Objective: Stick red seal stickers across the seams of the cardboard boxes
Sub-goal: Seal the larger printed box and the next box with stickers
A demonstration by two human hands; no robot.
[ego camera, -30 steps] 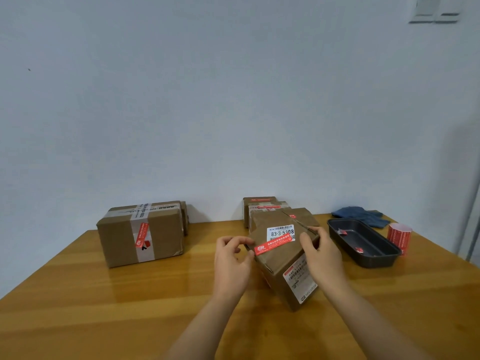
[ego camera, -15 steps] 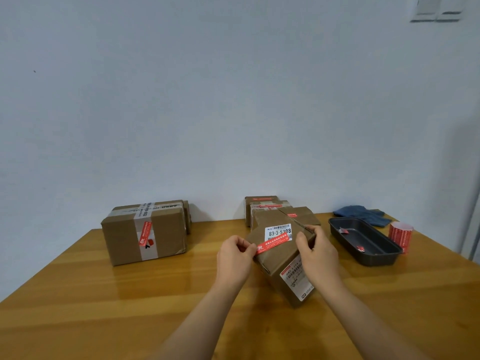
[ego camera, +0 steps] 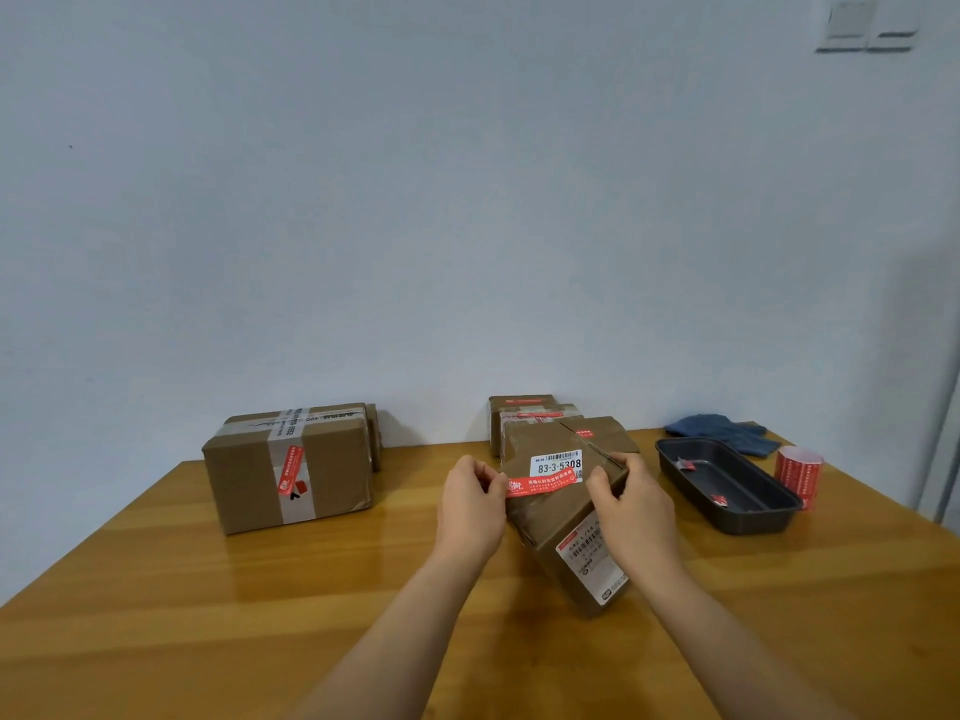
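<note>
The red seal sticker (ego camera: 543, 483) is stretched between my two hands, lying across the top front edge of the cardboard box (ego camera: 566, 517) in the middle of the wooden table (ego camera: 208, 615). My left hand (ego camera: 470, 511) pinches the sticker's left end between thumb and fingertips, just off the box's left corner, and my right hand (ego camera: 636, 511) pinches its right end with fingers curled, resting against the box's upper right edge. Whether the strip is already stuck down along its length I cannot tell. Just above the sticker sits a white barcode label (ego camera: 557, 464) reading 83-3-5308, and a larger white shipping label (ego camera: 592, 561) covers the box's near side face. The box stands turned at an angle to me, one corner pointing my way. Behind it, touching or nearly so, I see more small boxes (ego camera: 524, 413) against the wall, with red strips on their tops. Well to the left stands a bigger taped box (ego camera: 291, 467) with a red sticker (ego camera: 290, 470) on its front tape band. To the right lies a black tray (ego camera: 727, 491) holding a couple of small red scraps, a roll of red stickers (ego camera: 797, 475) just beyond it, and a blue cloth (ego camera: 717, 431) near the wall.
</note>
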